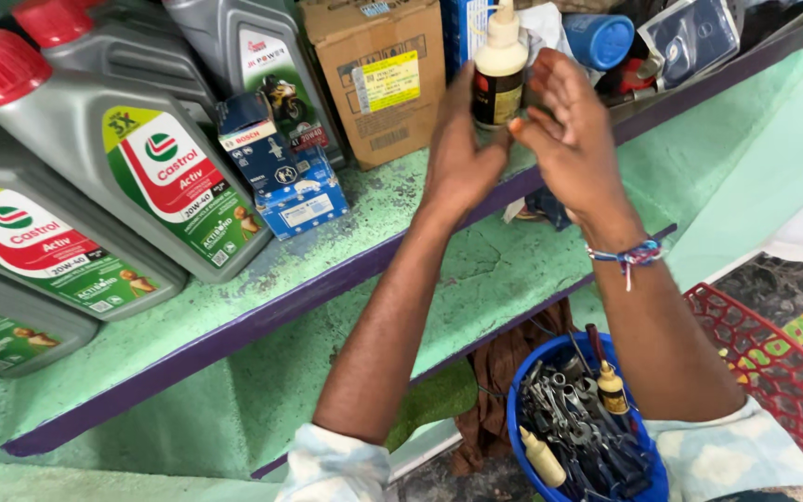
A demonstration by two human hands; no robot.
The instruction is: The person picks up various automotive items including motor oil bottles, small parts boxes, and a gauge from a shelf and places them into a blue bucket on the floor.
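— Where is the bottle, and what are your hands doing with it?

— You hold the small cream squeeze bottle [499,70] up over the green shelf [374,251], in front of the cardboard box [378,79]. Your left hand [457,153] wraps its fingers round the bottle's side, closed on it. Your right hand [564,125] stands just beside it with the fingers spread and only slightly bent, the thumb tip close to the bottle's base; whether it touches, you cannot tell.

— And around you?

— Grey oil jugs [132,158] with red caps stand to the left on the shelf, with small blue boxes [281,172] beside them. Below your right forearm sits a blue bucket [518,428] full of metal tools, next to a red basket [773,363].
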